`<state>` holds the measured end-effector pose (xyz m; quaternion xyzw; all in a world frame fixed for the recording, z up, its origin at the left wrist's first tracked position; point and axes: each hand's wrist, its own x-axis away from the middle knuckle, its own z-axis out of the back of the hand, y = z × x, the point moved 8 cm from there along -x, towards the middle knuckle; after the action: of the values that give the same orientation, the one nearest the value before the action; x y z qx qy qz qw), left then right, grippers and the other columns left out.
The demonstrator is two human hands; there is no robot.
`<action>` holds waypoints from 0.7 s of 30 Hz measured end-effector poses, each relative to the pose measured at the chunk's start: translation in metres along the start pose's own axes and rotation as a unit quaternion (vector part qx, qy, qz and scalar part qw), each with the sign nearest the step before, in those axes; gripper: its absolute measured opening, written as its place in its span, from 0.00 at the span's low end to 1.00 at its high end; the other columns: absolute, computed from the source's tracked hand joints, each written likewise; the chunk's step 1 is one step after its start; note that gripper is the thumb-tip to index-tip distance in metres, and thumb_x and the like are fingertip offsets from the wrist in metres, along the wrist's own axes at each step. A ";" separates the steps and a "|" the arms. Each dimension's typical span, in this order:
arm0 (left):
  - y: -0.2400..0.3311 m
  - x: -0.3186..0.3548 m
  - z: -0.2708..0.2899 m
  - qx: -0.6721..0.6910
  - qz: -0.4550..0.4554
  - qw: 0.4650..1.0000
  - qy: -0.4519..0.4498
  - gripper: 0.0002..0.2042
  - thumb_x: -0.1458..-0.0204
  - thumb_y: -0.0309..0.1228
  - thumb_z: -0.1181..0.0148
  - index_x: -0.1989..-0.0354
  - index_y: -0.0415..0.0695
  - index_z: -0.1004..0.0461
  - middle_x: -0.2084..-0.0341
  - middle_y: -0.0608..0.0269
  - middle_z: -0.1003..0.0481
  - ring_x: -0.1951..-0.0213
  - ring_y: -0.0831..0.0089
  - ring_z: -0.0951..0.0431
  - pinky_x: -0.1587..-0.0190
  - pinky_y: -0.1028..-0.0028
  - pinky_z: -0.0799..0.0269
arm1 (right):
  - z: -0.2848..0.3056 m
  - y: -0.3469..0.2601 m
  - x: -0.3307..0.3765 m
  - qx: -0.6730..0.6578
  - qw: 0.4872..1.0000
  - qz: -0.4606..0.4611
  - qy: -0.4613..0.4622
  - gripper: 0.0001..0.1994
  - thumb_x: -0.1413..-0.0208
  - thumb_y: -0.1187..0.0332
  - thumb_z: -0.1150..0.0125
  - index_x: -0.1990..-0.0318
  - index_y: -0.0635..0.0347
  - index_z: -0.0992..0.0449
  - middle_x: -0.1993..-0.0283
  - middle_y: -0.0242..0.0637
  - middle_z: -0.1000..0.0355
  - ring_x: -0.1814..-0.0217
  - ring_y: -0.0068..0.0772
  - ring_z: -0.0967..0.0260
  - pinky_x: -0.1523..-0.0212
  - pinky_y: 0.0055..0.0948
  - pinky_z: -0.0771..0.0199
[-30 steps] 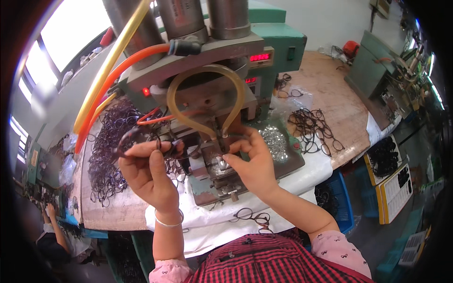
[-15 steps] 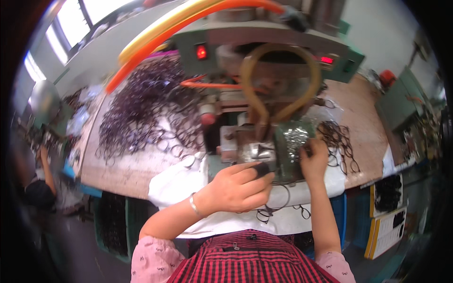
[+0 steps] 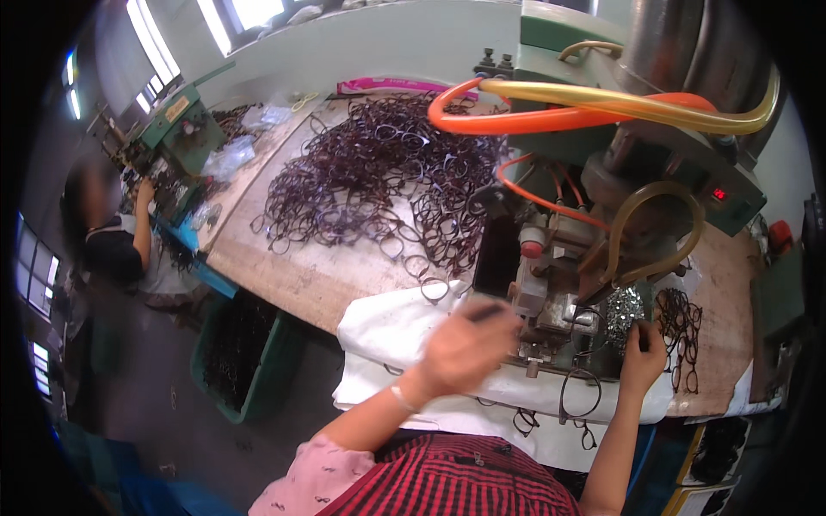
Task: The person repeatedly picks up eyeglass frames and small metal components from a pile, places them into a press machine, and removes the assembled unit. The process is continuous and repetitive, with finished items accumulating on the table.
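My left hand (image 3: 469,351) is smeared by motion beside the left front of a small bench press (image 3: 559,301). Something black, perhaps a finger cover, shows on its fingers, but I cannot tell whether they hold anything. An eyeglass frame (image 3: 562,397) hangs at the front of the press, one rim low and the other near the metal fixture. My right hand (image 3: 644,357) reaches the edge of a tray of small shiny metal parts (image 3: 621,320). Its fingers are pinched together around a dark spot; what they hold is too small to make out.
A big heap of dark eyeglass frames (image 3: 379,163) covers the back left of the table; more frames (image 3: 680,327) lie right of the tray. White cloth (image 3: 379,331) drapes the front edge. Orange hoses (image 3: 482,120) arch above. A green crate (image 3: 237,357) stands below; another person (image 3: 112,232) works far left.
The view has swung left, so the press now appears farther right. My left hand has come away from the press fixture to the left. My right hand stays at the metal parts.
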<state>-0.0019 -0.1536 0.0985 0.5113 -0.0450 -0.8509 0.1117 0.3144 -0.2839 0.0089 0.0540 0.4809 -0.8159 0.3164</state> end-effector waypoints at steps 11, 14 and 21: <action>-0.188 0.094 0.021 -0.023 0.382 0.919 -0.095 0.05 0.46 0.27 0.41 0.63 0.44 0.22 0.63 0.54 0.22 0.61 0.54 0.22 0.58 0.63 0.26 | -0.055 -0.041 0.014 -0.153 0.981 -0.024 -0.114 0.08 0.49 0.77 0.37 0.61 0.67 0.19 0.64 0.38 0.21 0.62 0.24 0.26 0.56 0.25 0.28; -0.238 0.034 0.055 -0.145 0.321 0.934 0.057 0.06 0.42 0.28 0.46 0.65 0.39 0.27 0.70 0.47 0.25 0.66 0.49 0.24 0.61 0.59 0.29 | -0.042 -0.029 0.010 -0.148 0.983 -0.021 -0.103 0.08 0.50 0.77 0.35 0.62 0.67 0.19 0.65 0.37 0.21 0.63 0.24 0.27 0.56 0.24 0.29; -0.385 0.135 0.073 -0.409 0.420 0.787 -0.192 0.12 0.51 0.40 0.40 0.64 0.47 0.19 0.60 0.59 0.23 0.55 0.57 0.26 0.49 0.59 0.30 | 0.000 -0.003 0.020 -0.114 0.987 -0.082 -0.078 0.08 0.51 0.80 0.35 0.62 0.67 0.20 0.65 0.34 0.22 0.62 0.21 0.28 0.56 0.20 0.30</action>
<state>-0.1829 0.1855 -0.0564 0.1748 0.0763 -0.7391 0.6460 0.2968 -0.2917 0.0031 -0.0860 0.5473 -0.7807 0.2892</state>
